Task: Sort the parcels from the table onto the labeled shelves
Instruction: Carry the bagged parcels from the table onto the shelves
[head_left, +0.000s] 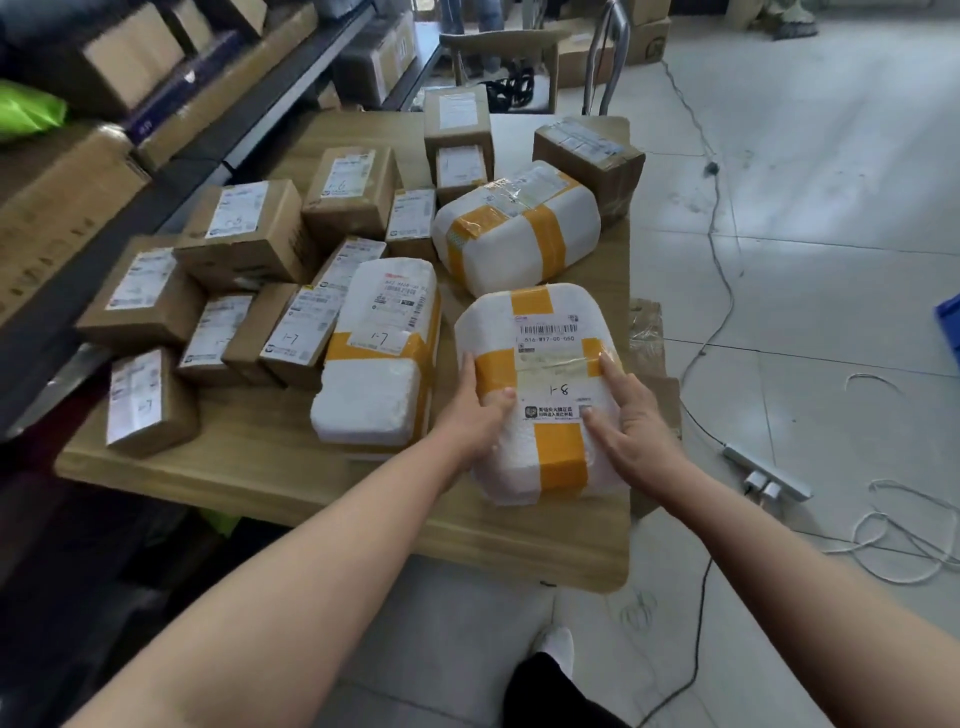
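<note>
1. At the near right of the table (291, 467): white foam parcel (519, 457) crossed with yellow tape; resting or lifted, hard to tell.
2. Left hand (475, 410) clamped on its left side, thumb over the top; right hand (636, 421) gripping the right edge, thumb on the label.
3. Just left of it, nearly touching: second foam parcel (379, 358). Just behind: third foam parcel (514, 228), taped the same way.
4. Further left and behind, crowded together: brown cardboard boxes (244, 228), each with a white label.
5. Along the left: shelves (197, 156) stocked with more boxes. On the floor to the right: power strip (769, 473) and loose white cable (883, 540).
6. Handwritten on the held parcel's label: "1-8"; printed above it: a barcode and "516-W17-00-050". On the second foam parcel and a small box beside it: "1-7". Other print too small to read.
</note>
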